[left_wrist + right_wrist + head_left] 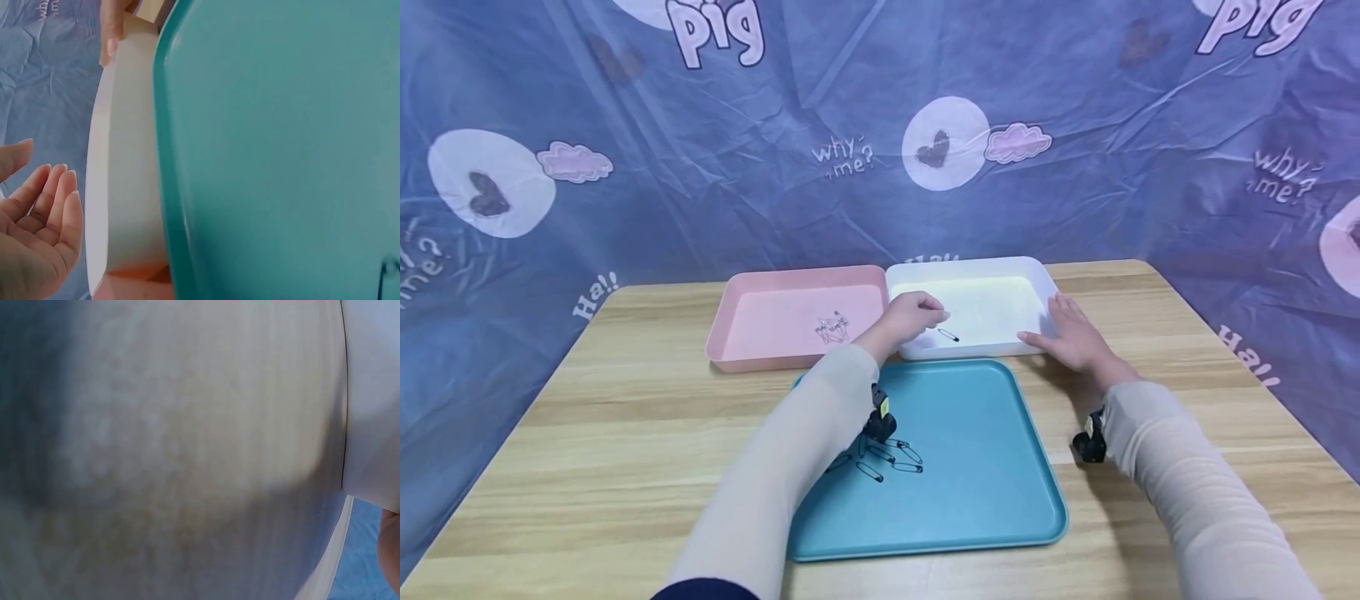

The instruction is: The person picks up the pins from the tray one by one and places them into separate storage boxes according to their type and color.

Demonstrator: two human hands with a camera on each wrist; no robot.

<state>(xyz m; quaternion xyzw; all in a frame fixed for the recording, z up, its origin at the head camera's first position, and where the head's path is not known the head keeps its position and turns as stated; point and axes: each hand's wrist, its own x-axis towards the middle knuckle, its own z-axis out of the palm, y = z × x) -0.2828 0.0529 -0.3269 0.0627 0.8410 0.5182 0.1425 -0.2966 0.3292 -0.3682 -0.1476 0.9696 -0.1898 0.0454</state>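
Note:
My left hand (914, 317) hovers at the front left of the white tray (1000, 348). Its fingers are loosely bent, and the left wrist view shows the thumb apart from them with nothing between. Just beside the fingertips, a dark safety pin (948, 335) lies in the white tray. My right hand (1078, 337) rests on that tray's front right corner, fingers extended along the right side and thumb at the front rim. Several dark safety pins (908, 467) lie in the teal tray (970, 500), partly hidden by the left forearm.
A pink tray (775, 308) stands against the white tray's left side, with a small heap of silvery safety pins (832, 328) in it. All the trays are on a wooden table (587, 433). A blue printed cloth (850, 100) hangs behind.

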